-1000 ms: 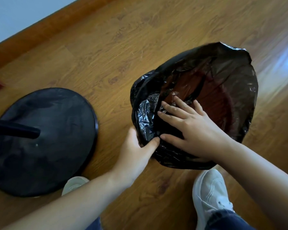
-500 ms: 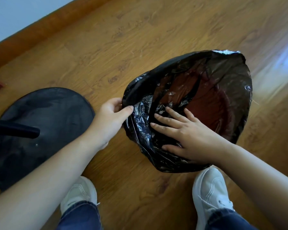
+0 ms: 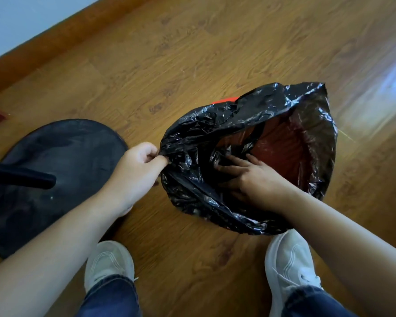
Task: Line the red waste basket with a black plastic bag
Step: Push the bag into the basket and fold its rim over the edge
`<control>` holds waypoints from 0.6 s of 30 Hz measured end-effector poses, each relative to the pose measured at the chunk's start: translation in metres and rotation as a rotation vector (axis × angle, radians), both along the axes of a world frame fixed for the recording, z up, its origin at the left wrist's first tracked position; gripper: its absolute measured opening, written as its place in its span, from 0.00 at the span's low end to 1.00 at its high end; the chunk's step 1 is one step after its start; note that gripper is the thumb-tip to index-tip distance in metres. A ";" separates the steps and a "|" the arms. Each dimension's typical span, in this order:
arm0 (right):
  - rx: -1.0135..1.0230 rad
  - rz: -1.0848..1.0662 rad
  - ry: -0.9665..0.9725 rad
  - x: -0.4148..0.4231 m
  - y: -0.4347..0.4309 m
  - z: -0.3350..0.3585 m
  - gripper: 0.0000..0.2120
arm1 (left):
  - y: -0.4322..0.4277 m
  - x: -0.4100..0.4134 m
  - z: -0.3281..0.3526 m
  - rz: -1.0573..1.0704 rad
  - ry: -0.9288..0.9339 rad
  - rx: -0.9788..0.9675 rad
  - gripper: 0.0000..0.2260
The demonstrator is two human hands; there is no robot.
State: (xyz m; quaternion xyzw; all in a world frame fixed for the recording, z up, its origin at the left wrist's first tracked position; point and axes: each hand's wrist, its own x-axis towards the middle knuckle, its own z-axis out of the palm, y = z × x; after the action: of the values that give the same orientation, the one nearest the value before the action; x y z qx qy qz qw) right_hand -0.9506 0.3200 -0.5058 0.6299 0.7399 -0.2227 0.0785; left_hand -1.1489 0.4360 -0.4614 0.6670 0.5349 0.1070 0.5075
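Observation:
A crinkled black plastic bag [image 3: 206, 133] is draped over the red waste basket on the wooden floor. Only a sliver of the basket's red rim [image 3: 225, 100] shows at the far side, and red shines through the plastic inside. My left hand [image 3: 137, 170] pinches a bunched fold of the bag at its left edge. My right hand [image 3: 254, 177] reaches inside the opening, fingers spread and pressing the plastic against the inner near-left wall.
A round black stand base [image 3: 55, 179] with a black pole [image 3: 21, 178] lies on the floor left of the basket. My two white shoes [image 3: 108, 261] [image 3: 290, 264] stand just below it. A wooden skirting board [image 3: 66, 35] runs along the wall at top left.
My left hand has gone from touching the bag's left rim to pinching and pulling a fold outward. The bag's far edge has bunched up, baring a bit of red rim. My right hand sits deeper inside.

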 end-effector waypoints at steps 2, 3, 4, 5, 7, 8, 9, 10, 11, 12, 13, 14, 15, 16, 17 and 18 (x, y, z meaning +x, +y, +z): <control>-0.059 -0.101 -0.104 0.004 0.006 -0.001 0.16 | 0.003 -0.003 0.000 -0.004 0.023 0.070 0.07; -0.100 -0.157 -0.159 0.006 0.008 -0.002 0.17 | 0.003 -0.003 0.001 -0.008 0.039 0.117 0.07; -0.137 -0.215 -0.199 0.009 0.012 -0.003 0.18 | 0.003 -0.003 0.002 -0.011 0.051 0.163 0.07; -0.165 -0.271 -0.221 0.011 0.014 -0.004 0.19 | 0.003 -0.003 0.003 -0.018 0.059 0.202 0.07; -0.191 -0.340 -0.213 0.016 0.017 -0.004 0.20 | 0.001 -0.001 0.004 -0.041 0.076 0.286 0.06; -0.186 -0.343 -0.192 0.017 0.017 -0.003 0.20 | 0.000 -0.001 0.005 -0.047 0.083 0.336 0.05; -0.169 -0.336 -0.160 0.018 0.016 0.000 0.20 | -0.001 0.000 0.006 -0.041 0.085 0.382 0.04; -0.135 -0.332 -0.095 0.019 0.013 0.003 0.20 | -0.002 0.001 0.007 -0.025 0.080 0.420 0.04; -0.080 -0.341 0.008 0.019 0.011 0.007 0.20 | -0.003 0.001 0.008 -0.006 0.069 0.452 0.06; -0.014 -0.357 0.139 0.017 0.008 0.013 0.20 | -0.004 0.001 0.009 0.008 0.052 0.476 0.08; 0.058 -0.367 0.271 0.015 0.005 0.018 0.21 | -0.004 0.002 0.011 0.012 0.031 0.490 0.09; 0.111 -0.358 0.371 0.013 0.003 0.024 0.22 | -0.004 0.003 0.013 0.008 0.008 0.493 0.08; 0.144 -0.327 0.439 0.009 0.002 0.028 0.23 | -0.004 0.004 0.015 -0.006 -0.014 0.488 0.07; 0.151 -0.277 0.479 0.004 0.001 0.032 0.24 | -0.004 0.006 0.016 -0.029 -0.026 0.478 0.05; 0.143 -0.232 0.510 -0.001 0.000 0.032 0.25 | -0.005 0.008 0.016 -0.059 -0.028 0.461 0.04; 0.112 -0.193 0.533 -0.007 -0.001 0.033 0.26 | -0.006 0.010 0.015 -0.085 -0.021 0.436 0.06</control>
State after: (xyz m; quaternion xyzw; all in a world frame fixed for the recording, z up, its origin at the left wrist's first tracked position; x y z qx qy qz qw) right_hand -0.9571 0.3194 -0.4725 0.6200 0.6825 -0.3453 -0.1751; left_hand -1.1391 0.4305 -0.4462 0.7817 0.4652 0.2055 0.3610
